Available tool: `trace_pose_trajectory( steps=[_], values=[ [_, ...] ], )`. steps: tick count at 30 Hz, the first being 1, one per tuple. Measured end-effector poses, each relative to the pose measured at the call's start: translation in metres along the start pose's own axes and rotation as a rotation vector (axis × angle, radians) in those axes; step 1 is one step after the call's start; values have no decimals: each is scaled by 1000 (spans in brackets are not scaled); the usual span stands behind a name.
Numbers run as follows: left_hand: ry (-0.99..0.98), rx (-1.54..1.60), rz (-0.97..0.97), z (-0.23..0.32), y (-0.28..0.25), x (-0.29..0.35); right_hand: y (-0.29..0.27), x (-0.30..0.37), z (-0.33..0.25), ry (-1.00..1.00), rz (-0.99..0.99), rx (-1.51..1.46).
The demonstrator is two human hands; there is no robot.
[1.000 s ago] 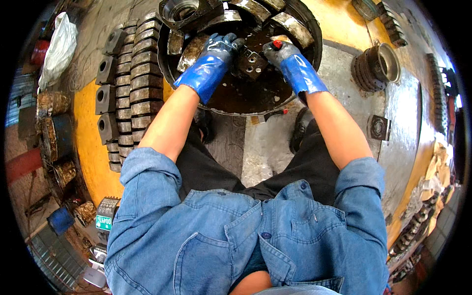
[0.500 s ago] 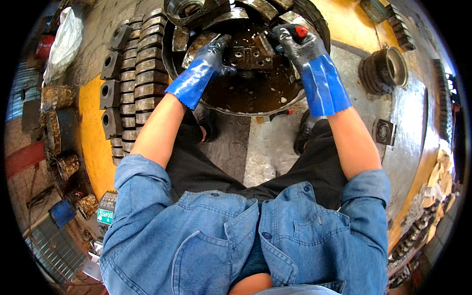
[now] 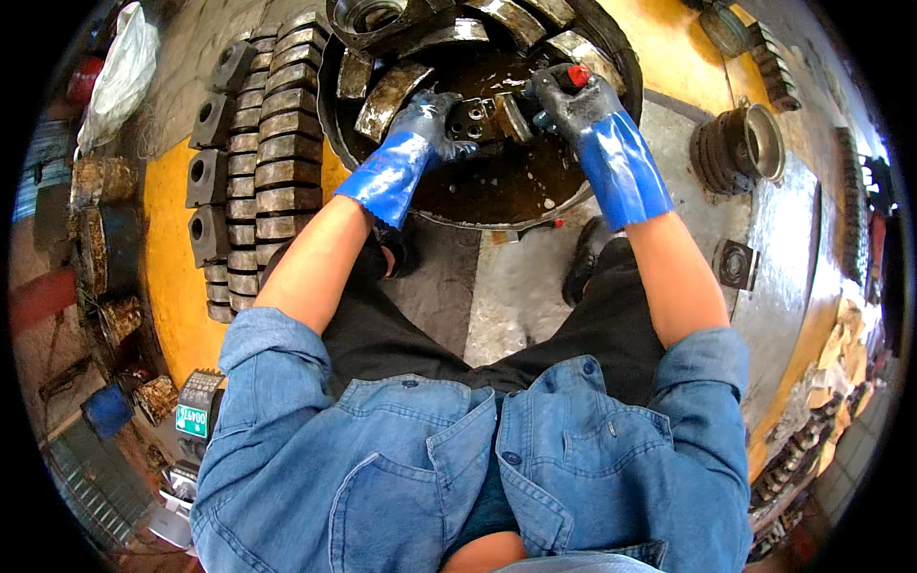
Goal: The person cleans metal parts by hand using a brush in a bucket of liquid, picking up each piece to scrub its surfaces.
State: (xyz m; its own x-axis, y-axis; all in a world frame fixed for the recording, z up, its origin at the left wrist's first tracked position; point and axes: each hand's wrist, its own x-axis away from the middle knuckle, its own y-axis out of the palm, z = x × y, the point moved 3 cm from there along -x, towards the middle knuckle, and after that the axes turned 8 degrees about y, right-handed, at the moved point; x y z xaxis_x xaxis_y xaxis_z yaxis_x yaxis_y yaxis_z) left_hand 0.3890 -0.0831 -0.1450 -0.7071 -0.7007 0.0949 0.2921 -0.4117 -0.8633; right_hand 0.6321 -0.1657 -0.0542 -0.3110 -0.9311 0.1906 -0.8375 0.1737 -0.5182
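Two gloved hands are shown over the basin (image 3: 535, 205) of dark liquid: the block (image 3: 482, 119), lying between them with its long axis left to right, is gripped by the left hand (image 3: 430, 119), while a red-tipped tool (image 3: 573, 76) is clasped in the right hand (image 3: 573, 100).

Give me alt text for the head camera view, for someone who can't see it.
Seen from above, a person's blue-gloved left hand and right hand hold a metal block over a round basin of dark oily liquid. Rows of worn metal blocks lie on the floor at left.
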Motion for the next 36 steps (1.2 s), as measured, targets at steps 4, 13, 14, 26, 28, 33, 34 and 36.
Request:
trace_pose_trajectory(
  steps=[4, 13, 14, 26, 28, 33, 34, 36],
  values=[
    [-60, -49, 36, 27, -4, 13, -17, -11, 19, 24, 4, -326],
    [-120, -93, 67, 42, -10, 20, -16, -11, 33, -115, 71, -385],
    [-107, -91, 77, 41, -9, 19, -14, -12, 36, -148, 61, -512],
    [-134, -48, 70, 32, -2, 21, 5, 9, 11, -199, 51, -89],
    [-141, -44, 62, 35, -3, 18, -1, -4, 5, -187, 51, -229],
    [-127, -74, 126, 40, -5, 22, 9, 12, -5, -279, 76, -34],
    [-101, -64, 144, 37, -5, 22, 9, 6, -1, -292, 96, -33],
    [-129, -66, 99, 36, -3, 20, 7, -22, 22, -317, 139, -30]
  ],
)
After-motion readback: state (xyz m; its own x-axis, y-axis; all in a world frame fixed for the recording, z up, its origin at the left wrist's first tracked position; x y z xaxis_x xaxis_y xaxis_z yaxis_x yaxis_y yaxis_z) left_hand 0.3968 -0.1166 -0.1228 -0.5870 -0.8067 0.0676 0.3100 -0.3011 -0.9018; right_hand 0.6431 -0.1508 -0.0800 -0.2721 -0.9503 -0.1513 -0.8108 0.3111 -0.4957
